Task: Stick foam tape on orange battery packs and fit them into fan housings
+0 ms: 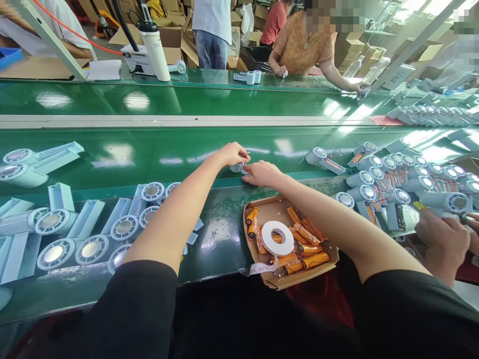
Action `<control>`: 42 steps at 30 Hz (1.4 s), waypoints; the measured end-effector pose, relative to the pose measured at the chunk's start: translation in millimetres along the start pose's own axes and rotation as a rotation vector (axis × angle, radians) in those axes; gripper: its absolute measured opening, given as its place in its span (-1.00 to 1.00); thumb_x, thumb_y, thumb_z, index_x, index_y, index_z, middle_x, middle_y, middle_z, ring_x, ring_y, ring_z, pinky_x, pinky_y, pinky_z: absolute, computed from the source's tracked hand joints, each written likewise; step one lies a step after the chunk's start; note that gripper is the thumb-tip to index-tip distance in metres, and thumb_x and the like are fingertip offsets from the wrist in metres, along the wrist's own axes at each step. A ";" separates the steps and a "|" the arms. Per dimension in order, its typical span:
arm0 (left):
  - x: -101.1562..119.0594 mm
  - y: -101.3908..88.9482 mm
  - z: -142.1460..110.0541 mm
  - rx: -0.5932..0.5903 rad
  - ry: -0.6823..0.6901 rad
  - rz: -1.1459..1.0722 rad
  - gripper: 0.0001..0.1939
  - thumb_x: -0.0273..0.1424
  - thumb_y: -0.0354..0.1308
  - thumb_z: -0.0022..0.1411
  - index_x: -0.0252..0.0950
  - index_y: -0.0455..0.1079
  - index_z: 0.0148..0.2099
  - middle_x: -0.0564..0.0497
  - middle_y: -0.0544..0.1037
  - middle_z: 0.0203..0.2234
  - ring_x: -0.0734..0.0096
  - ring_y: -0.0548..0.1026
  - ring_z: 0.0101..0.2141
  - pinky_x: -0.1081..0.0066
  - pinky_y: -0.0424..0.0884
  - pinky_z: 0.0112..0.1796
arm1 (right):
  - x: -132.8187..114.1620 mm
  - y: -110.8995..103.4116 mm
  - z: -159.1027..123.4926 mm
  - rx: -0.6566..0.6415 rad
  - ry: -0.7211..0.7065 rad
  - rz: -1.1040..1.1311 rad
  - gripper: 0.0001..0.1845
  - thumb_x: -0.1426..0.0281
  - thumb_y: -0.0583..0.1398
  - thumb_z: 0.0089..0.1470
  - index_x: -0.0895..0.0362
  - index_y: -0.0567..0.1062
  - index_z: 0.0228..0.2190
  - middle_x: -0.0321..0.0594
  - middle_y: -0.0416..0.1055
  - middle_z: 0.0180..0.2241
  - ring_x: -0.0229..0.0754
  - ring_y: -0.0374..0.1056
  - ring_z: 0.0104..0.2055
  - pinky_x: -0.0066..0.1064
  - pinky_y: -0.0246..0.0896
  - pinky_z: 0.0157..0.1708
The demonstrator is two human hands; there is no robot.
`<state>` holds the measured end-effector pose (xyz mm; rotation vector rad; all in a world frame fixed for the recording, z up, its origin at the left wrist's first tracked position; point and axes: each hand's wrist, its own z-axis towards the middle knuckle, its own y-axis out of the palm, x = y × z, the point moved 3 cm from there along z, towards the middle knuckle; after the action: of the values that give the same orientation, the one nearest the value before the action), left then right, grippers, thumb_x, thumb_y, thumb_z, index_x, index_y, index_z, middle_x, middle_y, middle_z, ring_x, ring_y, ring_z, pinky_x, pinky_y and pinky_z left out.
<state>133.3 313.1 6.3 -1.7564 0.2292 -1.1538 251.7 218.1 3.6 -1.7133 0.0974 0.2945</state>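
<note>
Both my arms reach forward over the green conveyor belt (157, 154). My left hand (232, 152) is closed in a pinch on a small light-blue fan unit (237, 168) with thin wires at the belt's near edge. My right hand (262, 174) presses on the same unit from the right, fingers curled. Just below my right forearm sits an open cardboard box (279, 283) with several orange cylindrical batteries (310, 259) and a white tape roll (277, 238).
Several pale-blue fan housings (56, 234) lie at the left, and more assembled units (389, 179) crowd the right. A co-worker's hand (441, 239) works at the right edge. Across the belt, other people stand by a white bottle (157, 50) and cardboard boxes.
</note>
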 end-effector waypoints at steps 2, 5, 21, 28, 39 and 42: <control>9.1 -3.2 -5.8 0.027 0.025 0.045 -0.81 -0.41 0.19 0.43 -0.39 0.61 -0.10 -0.02 0.72 -0.15 0.43 0.62 -0.18 0.44 0.51 -0.11 | -5.0 -10.4 -2.1 0.004 0.009 0.026 -0.85 0.29 0.42 0.18 0.10 0.64 -0.30 -0.14 0.60 -0.37 0.02 0.53 -0.18 -0.21 0.42 -0.05; 19.1 -13.6 -15.7 0.096 0.056 0.126 -0.72 -0.25 0.18 0.49 -0.36 0.58 -0.13 0.01 0.69 -0.21 0.35 0.62 -0.14 0.29 0.53 -0.02 | -8.8 -40.5 -29.8 0.158 -0.063 0.174 -0.89 0.34 0.40 0.20 0.12 0.64 -0.28 -0.15 0.65 -0.26 -0.01 0.53 -0.09 -0.22 0.38 0.07; 152.3 82.1 -162.4 -0.095 0.724 0.522 -0.70 -0.24 0.40 0.26 -0.23 0.60 0.00 -0.14 0.61 0.02 -0.04 0.49 0.00 0.05 0.49 0.06 | 33.2 -30.9 -255.0 0.494 0.179 0.803 -0.74 0.07 0.28 0.23 -0.02 0.64 -0.28 -0.19 0.63 -0.36 -0.05 0.52 -0.39 -0.18 0.51 -0.33; 146.1 4.7 -232.1 0.483 0.675 0.389 -0.70 -0.54 0.30 0.29 -0.19 0.50 0.05 -0.04 0.65 -0.09 -0.06 0.41 0.28 -0.03 0.48 0.24 | -40.4 -0.4 -230.4 -0.181 -0.160 1.284 -0.32 -0.03 0.46 0.03 0.23 0.65 0.00 -0.35 0.45 -0.53 -0.33 0.24 -0.57 -0.49 0.10 -0.59; 90.2 14.1 -295.5 0.713 0.402 0.480 -0.74 -0.58 0.29 0.30 -0.15 0.46 -0.03 -0.03 0.61 -0.19 -0.05 0.42 0.31 -0.16 0.48 0.30 | -62.8 -3.9 -182.6 0.005 -0.436 0.289 -0.77 0.41 0.21 0.40 0.09 0.68 -0.04 -0.15 0.65 -0.17 -0.13 0.54 -0.17 -0.39 0.34 -0.17; 91.4 28.9 -289.9 0.650 0.457 0.497 -0.73 -0.63 0.23 0.32 -0.20 0.44 -0.02 -0.04 0.61 -0.16 -0.01 0.51 0.22 -0.19 0.50 0.27 | -38.1 6.1 -148.1 0.055 -0.348 0.017 -0.62 0.57 0.18 0.34 0.07 0.61 0.09 -0.05 0.56 0.01 -0.07 0.49 0.02 -0.36 0.37 -0.07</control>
<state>-35.0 63.3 56.4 -0.7936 0.4724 -1.0786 234.2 67.9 27.4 -1.5844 -0.1346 0.5923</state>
